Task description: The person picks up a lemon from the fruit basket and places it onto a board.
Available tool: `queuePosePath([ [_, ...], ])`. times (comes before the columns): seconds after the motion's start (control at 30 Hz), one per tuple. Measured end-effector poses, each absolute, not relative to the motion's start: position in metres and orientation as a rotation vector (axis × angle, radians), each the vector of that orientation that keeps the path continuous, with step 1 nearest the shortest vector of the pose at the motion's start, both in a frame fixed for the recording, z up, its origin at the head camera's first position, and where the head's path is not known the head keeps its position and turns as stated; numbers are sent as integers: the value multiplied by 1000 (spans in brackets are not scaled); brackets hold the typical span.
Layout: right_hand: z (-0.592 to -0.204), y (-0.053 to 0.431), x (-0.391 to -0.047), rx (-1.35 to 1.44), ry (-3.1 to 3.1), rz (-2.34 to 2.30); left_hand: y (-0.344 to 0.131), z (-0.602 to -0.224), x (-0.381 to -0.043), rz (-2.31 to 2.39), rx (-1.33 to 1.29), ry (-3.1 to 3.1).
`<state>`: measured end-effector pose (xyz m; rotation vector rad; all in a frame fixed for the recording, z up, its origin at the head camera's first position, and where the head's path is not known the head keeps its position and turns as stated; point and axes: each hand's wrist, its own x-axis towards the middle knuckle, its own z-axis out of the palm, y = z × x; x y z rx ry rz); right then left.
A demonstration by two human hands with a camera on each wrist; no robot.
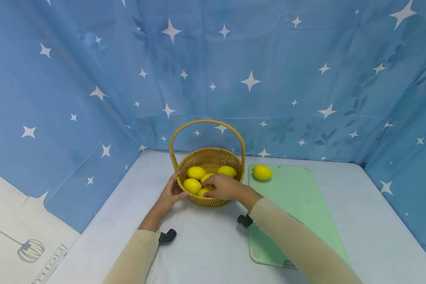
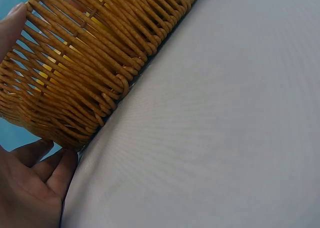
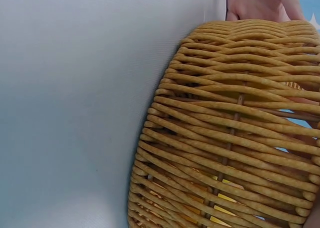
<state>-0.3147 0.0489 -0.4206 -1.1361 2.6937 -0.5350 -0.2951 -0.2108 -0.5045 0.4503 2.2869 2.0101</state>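
A woven wicker basket with a tall arched handle stands on the white table and holds several yellow lemons. At its left side my left hand holds the basket, thumb near the front rim and fingers against the outer wall. In the left wrist view those fingertips touch the weave low down. My right hand reaches over the right front rim, its fingers and thumb bent around a lemon at the front; the palm side is hidden. The right wrist view shows mostly the basket's outer weave.
Right of the basket lies a light green cutting board, partly under my right forearm. A single lemon rests on its far left corner. Blue curtains with white stars close off the table's back and sides.
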Motion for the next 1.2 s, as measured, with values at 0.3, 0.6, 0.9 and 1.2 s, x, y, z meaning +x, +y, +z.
queuePosePath([
  [0.3, -419, 46, -317, -1106, 2671, -454, -210, -498, -293, 1976, 437, 2282],
  [0.6, -417, 45, -323, -1081, 2622, -391, -206, -478, -280, 1968, 439, 2277],
  [0.9, -414, 42, -325, -985, 2562, -375, -206, -477, -277, 1959, 423, 2291],
  [1.2, -412, 42, -329, -954, 2530, -358, -206, -477, -278, 1964, 420, 2277],
])
